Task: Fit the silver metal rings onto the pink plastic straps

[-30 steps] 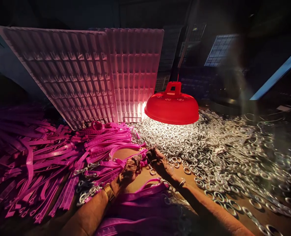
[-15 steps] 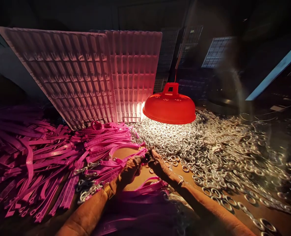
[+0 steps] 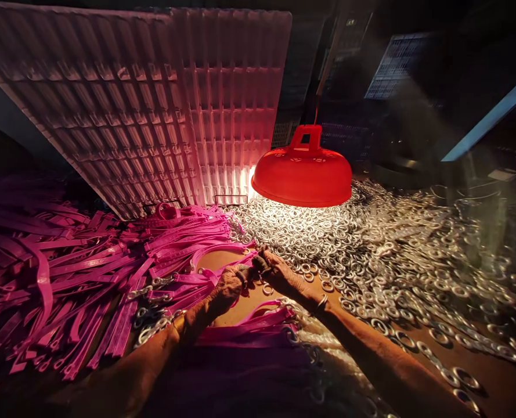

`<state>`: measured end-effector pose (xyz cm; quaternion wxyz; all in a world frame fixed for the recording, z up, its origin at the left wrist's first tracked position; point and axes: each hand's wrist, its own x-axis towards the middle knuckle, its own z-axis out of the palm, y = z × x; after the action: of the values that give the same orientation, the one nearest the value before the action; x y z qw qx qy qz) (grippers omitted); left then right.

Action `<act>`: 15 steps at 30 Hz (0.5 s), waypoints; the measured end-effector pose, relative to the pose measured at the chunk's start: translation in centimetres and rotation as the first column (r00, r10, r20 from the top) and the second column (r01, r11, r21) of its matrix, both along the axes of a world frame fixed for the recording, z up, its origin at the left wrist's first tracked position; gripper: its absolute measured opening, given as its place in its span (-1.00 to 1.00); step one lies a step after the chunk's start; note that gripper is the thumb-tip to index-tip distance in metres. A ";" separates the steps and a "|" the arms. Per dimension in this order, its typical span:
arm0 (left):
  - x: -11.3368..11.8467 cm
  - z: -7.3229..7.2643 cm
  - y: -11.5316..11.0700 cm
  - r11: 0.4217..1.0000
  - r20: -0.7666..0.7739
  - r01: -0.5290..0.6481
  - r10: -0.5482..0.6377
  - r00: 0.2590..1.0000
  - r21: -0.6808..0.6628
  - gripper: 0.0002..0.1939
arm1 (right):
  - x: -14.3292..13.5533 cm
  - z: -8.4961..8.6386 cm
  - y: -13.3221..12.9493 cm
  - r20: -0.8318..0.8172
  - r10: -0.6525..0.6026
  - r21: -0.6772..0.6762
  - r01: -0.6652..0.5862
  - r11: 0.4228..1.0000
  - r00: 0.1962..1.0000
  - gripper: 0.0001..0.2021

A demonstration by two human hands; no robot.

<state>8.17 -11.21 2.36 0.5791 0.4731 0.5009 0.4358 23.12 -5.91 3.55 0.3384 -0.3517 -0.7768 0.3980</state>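
My left hand (image 3: 231, 284) and my right hand (image 3: 277, 273) meet at the fingertips over the tabletop, both closed, with dark coverings on the fingers. A pink strap (image 3: 240, 259) runs to the left fingers, which are pinched at its end. Whatever sits between the right fingertips is too small and dark to make out. Left of my hands lies a heap of pink straps (image 3: 92, 267), some with metal clasps. Beyond and right of my right hand spreads a large pile of silvery metal rings and links (image 3: 383, 249). More pink straps (image 3: 249, 328) lie between my forearms.
A red lamp (image 3: 301, 177) hangs low over the metal pile and lights it. Behind the straps, ribbed, pale panels (image 3: 153, 110) stand leaning. Brown tabletop (image 3: 234, 310) shows around my hands. The background is dark.
The whole view has tilted slightly downward, so the lamp and panels sit higher. My hands remain together at the fingertips, with small finger movements.
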 end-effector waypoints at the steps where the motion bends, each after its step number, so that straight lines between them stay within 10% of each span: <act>1: -0.2 0.7 0.1 1.000 0.006 0.013 -0.013 1.000 -0.023 -0.62 | 0.3 0.9 -0.6 0.042 0.030 0.003 -0.030 1.000 0.999 -0.87; 9: -0.3 8.1 -3.7 0.970 -0.068 0.185 -0.198 0.978 -0.157 -0.71 | 3.6 5.2 -9.3 0.303 0.086 0.145 -0.135 0.980 0.949 -0.78; 15: 0.7 7.7 -9.7 0.904 -0.049 0.339 -0.363 0.930 -0.262 -0.68 | 5.3 3.2 -15.1 0.401 0.055 0.065 -0.088 0.994 0.914 -0.85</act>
<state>8.87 -20.92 10.09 0.6780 0.4996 0.4854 0.2347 28.42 -20.97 6.74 0.1724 -0.3826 -0.8574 0.2980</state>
